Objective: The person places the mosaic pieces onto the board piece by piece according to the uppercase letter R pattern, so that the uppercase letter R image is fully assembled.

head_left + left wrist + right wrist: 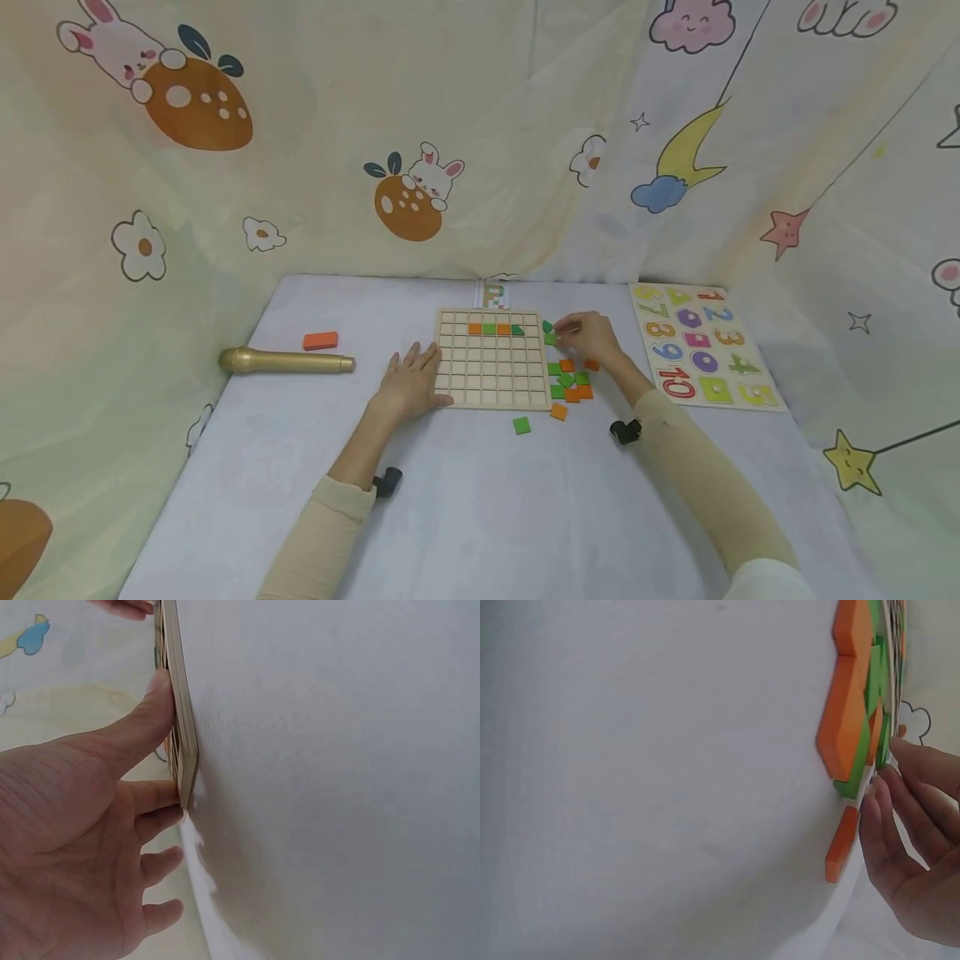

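A wooden grid board lies on the table, with a short row of orange and green tiles in its upper part. My left hand rests at the board's left side, fingers spread. In the left wrist view its thumb lies along the board's edge. Just off the board's right edge, my right hand has its fingertips right at a dark green tile, close to a lighter green tile. I cannot tell whether the fingers pinch the dark green one.
Loose orange and green tiles lie right of the board; one green tile is in front. Behind the board is a small pattern card. A number board lies right, a gold microphone and a red block left.
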Motion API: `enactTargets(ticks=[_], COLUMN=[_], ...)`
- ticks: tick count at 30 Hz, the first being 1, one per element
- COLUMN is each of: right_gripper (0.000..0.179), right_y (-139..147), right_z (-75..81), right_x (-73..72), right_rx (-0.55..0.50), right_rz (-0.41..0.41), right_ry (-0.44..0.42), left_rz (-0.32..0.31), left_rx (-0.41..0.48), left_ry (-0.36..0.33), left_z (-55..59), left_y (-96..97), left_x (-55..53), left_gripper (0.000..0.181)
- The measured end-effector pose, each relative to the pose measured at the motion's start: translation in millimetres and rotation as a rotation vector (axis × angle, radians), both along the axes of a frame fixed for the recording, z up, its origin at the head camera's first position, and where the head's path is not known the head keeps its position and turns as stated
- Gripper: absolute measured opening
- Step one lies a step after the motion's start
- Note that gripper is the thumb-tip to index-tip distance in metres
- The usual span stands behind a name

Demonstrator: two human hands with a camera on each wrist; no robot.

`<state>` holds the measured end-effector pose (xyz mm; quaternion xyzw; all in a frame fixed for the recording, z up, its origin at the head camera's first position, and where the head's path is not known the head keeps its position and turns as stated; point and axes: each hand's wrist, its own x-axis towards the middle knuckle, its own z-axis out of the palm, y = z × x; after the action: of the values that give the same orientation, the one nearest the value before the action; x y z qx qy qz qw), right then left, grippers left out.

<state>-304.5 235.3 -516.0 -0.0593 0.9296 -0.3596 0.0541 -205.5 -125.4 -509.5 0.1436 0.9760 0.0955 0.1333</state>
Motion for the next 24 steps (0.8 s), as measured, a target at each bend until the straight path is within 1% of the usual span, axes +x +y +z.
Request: enactTargets(ticks=[7, 14, 17, 20, 21, 24], right_gripper=[0.028, 0.025, 0.024, 0.024, 0.024, 0.025], right_y=[-2, -2, -2, -5, -7, -14], right_z=[-2.2, -1.2, -0.7, 0.6, 1.5, 4.4], right_x=[-1.2, -4.6, -7.1, -9.3, -9.8, -11.0], right_rx=[-0.013, -0.040, -0.049, -0.058, -0.064, -0.081], right_rz=[0.008, -0.018, -0.027, -0.017, -0.010, 0.006], right_ry=[0.019, 0.031, 0.049, 0.065, 0.069, 0.074], left_rz=[-0.001, -0.002, -0.004, -0.003, -0.007, -0.004], left_rx=[-0.004, -0.007, 0.000, 0.003, 0.010, 0.006], left_ry=[0.008, 0.008, 0.004, -0.001, 0.007, 0.005], left_z=[0.7, -1.4, -2.4, -3.7, -7.5, -6.8], left_y=[-0.9, -1.6, -1.6, -1.2, -2.1, -1.8], left_x=[0.5, -0.4, -0.7, -0.8, -2.3, -2.4], left_gripper=[0.100, 0.101, 0.100, 0.099, 0.099, 0.099])
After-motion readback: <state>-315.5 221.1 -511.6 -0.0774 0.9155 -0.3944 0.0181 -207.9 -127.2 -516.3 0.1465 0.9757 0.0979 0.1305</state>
